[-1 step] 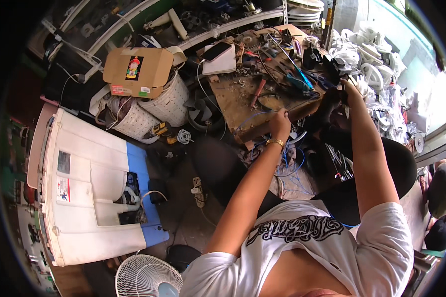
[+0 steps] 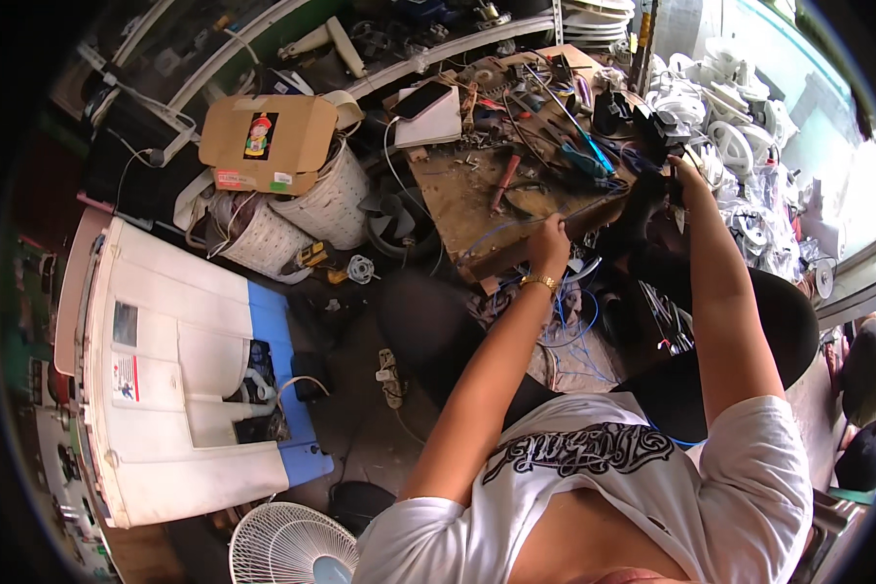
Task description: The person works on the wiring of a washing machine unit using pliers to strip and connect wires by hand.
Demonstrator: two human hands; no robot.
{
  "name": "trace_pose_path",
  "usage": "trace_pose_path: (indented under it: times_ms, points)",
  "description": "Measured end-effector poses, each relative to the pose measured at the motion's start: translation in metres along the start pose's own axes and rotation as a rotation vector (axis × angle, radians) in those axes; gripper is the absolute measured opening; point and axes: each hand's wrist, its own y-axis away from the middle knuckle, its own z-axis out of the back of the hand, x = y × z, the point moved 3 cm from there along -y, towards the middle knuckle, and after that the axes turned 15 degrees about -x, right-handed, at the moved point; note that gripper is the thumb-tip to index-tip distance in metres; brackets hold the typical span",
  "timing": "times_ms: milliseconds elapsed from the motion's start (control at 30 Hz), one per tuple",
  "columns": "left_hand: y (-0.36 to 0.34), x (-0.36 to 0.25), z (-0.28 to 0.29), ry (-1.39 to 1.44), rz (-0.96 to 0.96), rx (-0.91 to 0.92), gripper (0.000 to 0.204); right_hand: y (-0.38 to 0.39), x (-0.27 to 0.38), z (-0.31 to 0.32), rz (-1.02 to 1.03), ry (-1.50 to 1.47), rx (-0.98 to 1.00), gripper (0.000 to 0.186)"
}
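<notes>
At the near edge of a cluttered wooden workbench [image 2: 448,200], my left hand [image 2: 549,243] is closed, fingertips pinched on a thin blue wire [image 2: 496,234]. The wire curves over the bench on both sides of the hand. Farther right, my right hand [image 2: 686,175] is raised beside the bench corner with its fingers closed. Whatever it grips is dark and partly hidden, so I cannot make it out. Below my left hand, more blue wire [image 2: 594,316] hangs in loose loops between my legs. A red-handled tool [image 2: 505,183] lies on the bench.
A phone [image 2: 423,100] rests at the bench's back left. White plastic parts [image 2: 730,127] are heaped at the right. Left stand perforated baskets [image 2: 331,200], a cardboard box [image 2: 263,146] and a white-and-blue plastic housing [image 2: 175,380]. A fan [image 2: 287,545] is at the lower left.
The view has shifted very slightly. Both hands keep their places.
</notes>
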Motion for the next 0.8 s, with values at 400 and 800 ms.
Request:
trace_pose_path:
  times_ms: [400,800]
  points:
    - [0.032,0.068,0.064,0.217,0.226,0.382,0.016,0.134,0.013,-0.043,0.503,-0.347,0.186,0.033]
    - [0.016,0.044,0.101,0.040,-0.046,0.216,0.012,0.294,-0.133,-0.112,-0.073,-0.139,0.653,0.024]
